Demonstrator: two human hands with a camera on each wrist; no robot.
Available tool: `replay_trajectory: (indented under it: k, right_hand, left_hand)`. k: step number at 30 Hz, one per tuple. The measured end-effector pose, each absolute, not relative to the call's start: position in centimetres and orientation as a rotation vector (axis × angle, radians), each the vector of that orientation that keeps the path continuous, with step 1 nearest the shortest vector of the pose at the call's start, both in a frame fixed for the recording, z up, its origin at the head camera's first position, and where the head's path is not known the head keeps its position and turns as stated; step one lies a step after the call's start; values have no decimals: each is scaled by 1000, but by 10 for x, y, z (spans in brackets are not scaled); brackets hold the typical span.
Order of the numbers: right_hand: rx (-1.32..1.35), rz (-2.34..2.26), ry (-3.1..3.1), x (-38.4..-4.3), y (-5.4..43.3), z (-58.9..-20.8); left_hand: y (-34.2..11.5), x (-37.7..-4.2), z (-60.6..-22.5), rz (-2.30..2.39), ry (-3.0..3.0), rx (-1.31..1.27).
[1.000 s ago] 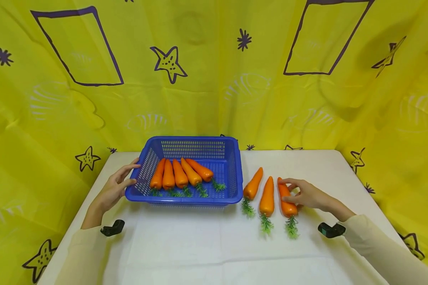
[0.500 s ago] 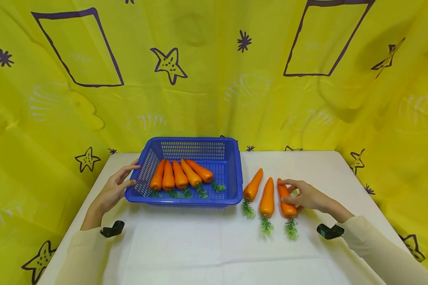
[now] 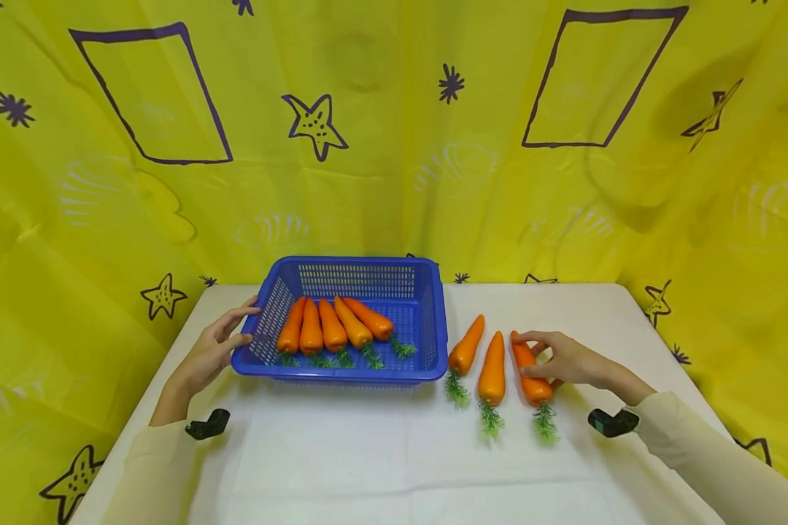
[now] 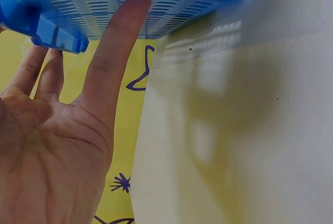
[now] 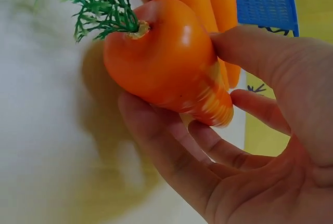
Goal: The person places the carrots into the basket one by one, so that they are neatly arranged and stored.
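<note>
A blue plastic basket [image 3: 341, 373] stands on the table at left of centre in the head view. My left hand [image 3: 209, 356] touches its left side with fingers and thumb extended; in the left wrist view the thumb [image 4: 112, 57] lies against the slotted wall. My right hand [image 3: 568, 361] holds the rightmost orange carrot [image 3: 537, 392], green leaves toward me. In the right wrist view, thumb and fingers lie on opposite sides of this carrot [image 5: 161, 52]. Two more carrots, a middle one [image 3: 492, 375] and a left one [image 3: 465, 351], lie between it and the basket.
Several carrots [image 3: 334, 332] lie side by side in the basket's left and middle, leaves toward its front wall. A white cloth [image 3: 394, 452] covers the table. Behind and along both sides hangs a yellow patterned curtain [image 3: 381, 197].
The held carrot's leafy end has swung slightly right under my right hand. My left hand stays at the basket. The whole head view has shifted slightly downward.
</note>
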State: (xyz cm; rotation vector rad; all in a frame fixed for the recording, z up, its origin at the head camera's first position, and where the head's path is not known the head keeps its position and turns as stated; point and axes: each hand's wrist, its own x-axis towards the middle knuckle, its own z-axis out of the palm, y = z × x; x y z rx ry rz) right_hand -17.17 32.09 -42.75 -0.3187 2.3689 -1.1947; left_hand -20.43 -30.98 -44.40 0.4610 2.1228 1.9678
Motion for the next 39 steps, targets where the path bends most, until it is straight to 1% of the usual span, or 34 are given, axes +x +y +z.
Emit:
replay_trajectory:
  k: [12, 18, 29, 39]
  right_hand:
    - [-427, -1126, 2337, -177, 330, -401]
    - [-451, -1116, 2347, -185, 330, -380]
    - [-489, -1084, 2466, -203, 324, -337]
    - [-529, -1094, 2506, -218, 311, -319]
  left_hand:
    - [-309, -201, -449, 1963, 2118, 437]
    - [-308, -202, -449, 1936, 2153, 409]
    - [-309, -202, -448, 1945, 2149, 427]
    - [-308, -204, -445, 1944, 2152, 440]
